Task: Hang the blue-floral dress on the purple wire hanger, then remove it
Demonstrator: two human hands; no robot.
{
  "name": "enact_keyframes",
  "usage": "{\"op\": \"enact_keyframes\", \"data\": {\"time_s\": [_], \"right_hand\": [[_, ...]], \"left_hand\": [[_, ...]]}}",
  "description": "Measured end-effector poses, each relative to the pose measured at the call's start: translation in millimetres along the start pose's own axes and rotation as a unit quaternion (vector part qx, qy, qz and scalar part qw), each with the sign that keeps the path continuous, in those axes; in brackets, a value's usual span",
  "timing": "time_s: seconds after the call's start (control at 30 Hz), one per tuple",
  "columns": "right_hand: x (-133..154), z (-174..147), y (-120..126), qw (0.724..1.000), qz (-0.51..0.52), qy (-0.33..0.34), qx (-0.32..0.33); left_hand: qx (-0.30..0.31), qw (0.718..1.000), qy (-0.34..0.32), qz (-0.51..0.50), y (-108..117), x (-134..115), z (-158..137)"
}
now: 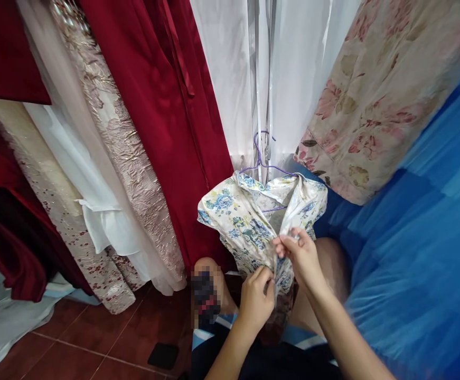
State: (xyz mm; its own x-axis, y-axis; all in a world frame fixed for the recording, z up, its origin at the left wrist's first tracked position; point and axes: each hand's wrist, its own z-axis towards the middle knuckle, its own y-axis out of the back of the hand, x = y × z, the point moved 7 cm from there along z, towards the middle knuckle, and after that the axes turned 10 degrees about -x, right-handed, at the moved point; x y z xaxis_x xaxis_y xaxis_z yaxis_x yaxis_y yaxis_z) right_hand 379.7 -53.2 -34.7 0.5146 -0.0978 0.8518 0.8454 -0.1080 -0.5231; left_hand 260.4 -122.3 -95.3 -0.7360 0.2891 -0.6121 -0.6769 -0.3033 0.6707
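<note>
A cream blouse (249, 224) with blue flowers hangs on a thin purple hanger (259, 158) in front of me, its collar and neckline lying apart. My right hand (301, 256) pinches the front edge of the blouse just below the neckline. Lower down and to the left, my left hand (256, 298) has its fingers closed on the same front opening. The blouse's lower part falls between my knees and is partly hidden behind my hands. Whether a button lies between my fingers is too small to make out.
Long garments hang all around: a dark red dress (154, 105), a white one (230, 68), a pink-flowered one (372, 116) and blue tulle (420, 264) close on the right. A dark flat phone-like object (163, 355) lies on the red tiled floor (75, 343).
</note>
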Motion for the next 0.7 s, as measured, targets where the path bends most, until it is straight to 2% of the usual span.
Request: {"op": "enact_keyframes", "data": {"time_s": [0.1,0.23,0.3,0.37,0.43,0.47,0.53,0.6,0.63,0.7], "right_hand": [[38,37,-39,0.998,0.032,0.042,0.021],[70,72,-78,0.997,0.040,0.056,0.030],[78,77,-88,0.996,0.039,0.070,0.041],[79,75,-92,0.994,0.029,0.085,0.057],[78,69,-93,0.991,0.016,0.102,0.081],[77,64,-92,0.989,0.011,0.113,0.092],[77,56,-89,0.985,0.001,0.131,0.111],[78,49,-87,0.981,-0.010,0.141,0.129],[79,46,-86,0.980,-0.015,0.146,0.136],[82,44,-85,0.977,-0.025,0.154,0.145]], "left_hand": [[0.086,0.987,-0.065,0.121,8,-16,1],[0.190,0.944,-0.116,0.242,9,-22,2],[0.223,0.929,-0.123,0.268,8,-18,6],[0.229,0.935,-0.136,0.235,9,-17,14],[0.182,0.962,-0.134,0.153,21,-20,33],[0.131,0.978,-0.121,0.105,33,-22,47],[-0.008,0.996,-0.087,0.020,68,-27,80],[-0.119,0.988,-0.090,-0.032,101,-39,111],[-0.145,0.982,-0.116,-0.042,113,-48,125],[-0.153,0.972,-0.174,-0.030,126,-65,150]]}}
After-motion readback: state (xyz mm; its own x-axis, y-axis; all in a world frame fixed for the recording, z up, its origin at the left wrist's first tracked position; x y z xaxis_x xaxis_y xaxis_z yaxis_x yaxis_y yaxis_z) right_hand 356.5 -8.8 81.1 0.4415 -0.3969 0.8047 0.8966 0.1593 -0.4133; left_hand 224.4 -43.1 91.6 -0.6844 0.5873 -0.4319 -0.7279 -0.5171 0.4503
